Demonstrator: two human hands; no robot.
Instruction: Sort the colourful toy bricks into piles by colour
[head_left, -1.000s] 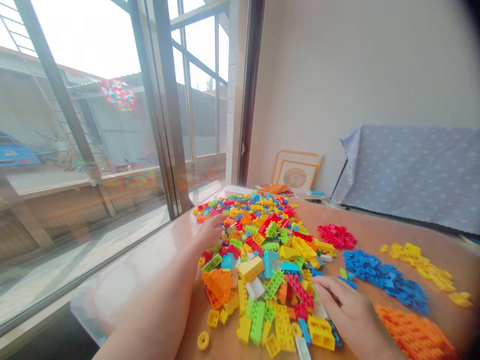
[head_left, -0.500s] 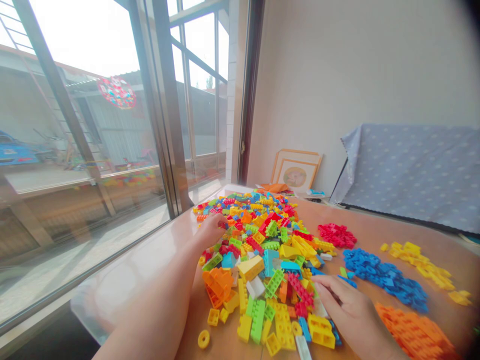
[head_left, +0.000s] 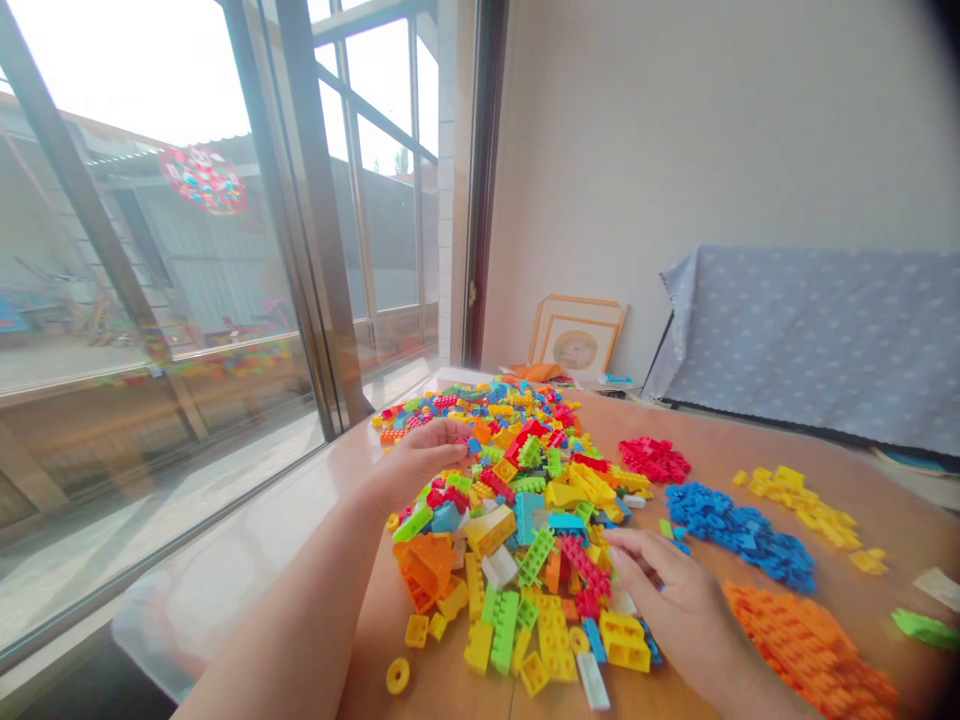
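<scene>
Your left hand [head_left: 417, 461] has shifted inward, nearer central toy bricks [head_left: 527, 512]; like your right hand [head_left: 670, 590], fingers half-curled, any hold unclear.

Brick heap [head_left: 491, 530] on table [head_left: 435, 690]; brick piles [head_left: 739, 535] right, window [head_left: 195, 260] left.

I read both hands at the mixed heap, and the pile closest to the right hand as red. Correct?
Not quite: the head view shows the orange pile, not the red pile, closest to the right hand. The left hand and right are indeed at the mixed heap.
</scene>
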